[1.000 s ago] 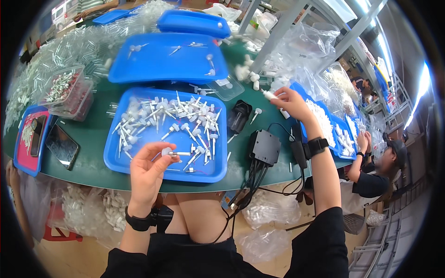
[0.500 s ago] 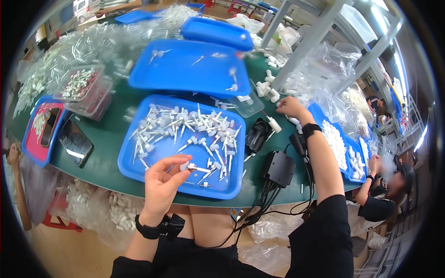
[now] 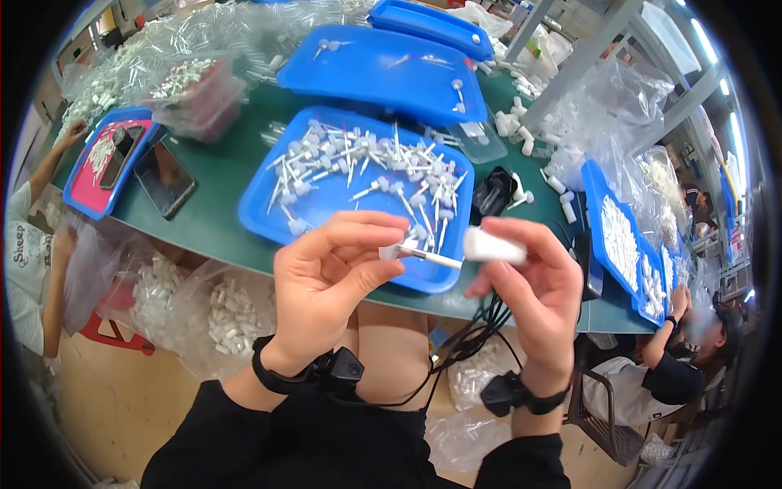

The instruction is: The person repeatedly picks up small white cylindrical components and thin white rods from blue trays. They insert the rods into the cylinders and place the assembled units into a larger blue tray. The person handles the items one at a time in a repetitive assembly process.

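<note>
My left hand pinches a small white part with a thin stem between thumb and fingertips, its stem pointing right. Facing that stem, a short white plastic cylinder is held in my right hand, slightly blurred. A small gap separates the stem tip from the cylinder. Both hands are above the near edge of a blue tray in which several similar white stemmed parts lie in a loose heap.
Farther back, another blue tray carries a few stemmed parts. White cylinders lie beside a grey metal post. Phones, a tub of small parts and cables surround the work area. Other people sit at both sides.
My right hand has come back from the white cylinders at the right and now holds one in front of me. My left hand still grips the stemmed part. The view has shifted.
</note>
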The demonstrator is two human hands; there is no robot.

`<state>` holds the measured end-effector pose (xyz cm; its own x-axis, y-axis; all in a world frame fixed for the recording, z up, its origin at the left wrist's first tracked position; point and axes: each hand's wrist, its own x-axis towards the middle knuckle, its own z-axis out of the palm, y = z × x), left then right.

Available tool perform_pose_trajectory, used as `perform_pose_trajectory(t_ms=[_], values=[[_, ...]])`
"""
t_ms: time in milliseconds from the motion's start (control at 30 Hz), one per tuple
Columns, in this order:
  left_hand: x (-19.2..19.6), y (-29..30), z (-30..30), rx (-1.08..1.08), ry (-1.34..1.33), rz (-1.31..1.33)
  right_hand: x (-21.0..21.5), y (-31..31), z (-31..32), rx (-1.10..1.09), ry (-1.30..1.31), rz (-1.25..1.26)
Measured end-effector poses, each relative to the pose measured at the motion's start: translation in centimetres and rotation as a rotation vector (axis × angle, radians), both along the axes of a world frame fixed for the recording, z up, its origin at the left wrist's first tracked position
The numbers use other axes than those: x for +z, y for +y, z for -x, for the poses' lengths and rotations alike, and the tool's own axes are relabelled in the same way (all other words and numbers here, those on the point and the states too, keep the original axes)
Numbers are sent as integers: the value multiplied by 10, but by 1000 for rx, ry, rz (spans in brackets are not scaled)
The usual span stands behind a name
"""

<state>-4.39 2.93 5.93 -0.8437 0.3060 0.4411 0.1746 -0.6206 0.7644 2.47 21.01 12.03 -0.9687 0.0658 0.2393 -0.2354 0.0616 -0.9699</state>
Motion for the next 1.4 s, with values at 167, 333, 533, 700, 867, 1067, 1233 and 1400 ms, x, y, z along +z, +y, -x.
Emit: perform_pose_trajectory(t_ms=[167,333,533,700,867,1067,1233,1400], values=[[-7,-13,-18,103,109,98,-27,-8,-13,114,-15,263],[-14,-20,-28,116,173,105,-38,-13,-25,22,-53,143],[-16,-19,-32,350,390,263,-45,-7,-35,173,-105,119],[-23,-22,-32,437,645,361,-40,-15,-38,61,-334,134],[-29,-23,-31,413,657,357,-43,-13,-37,7,-452,99],[-36,-27,-33,398,526,394,-51,-25,-34,-78,-464,55],[-41,-31,-30,356,553,366,-62,-19,-30,-8,-541,103],[-46,-32,-28,339,555,373,-69,-20,-30,-22,-537,111]])
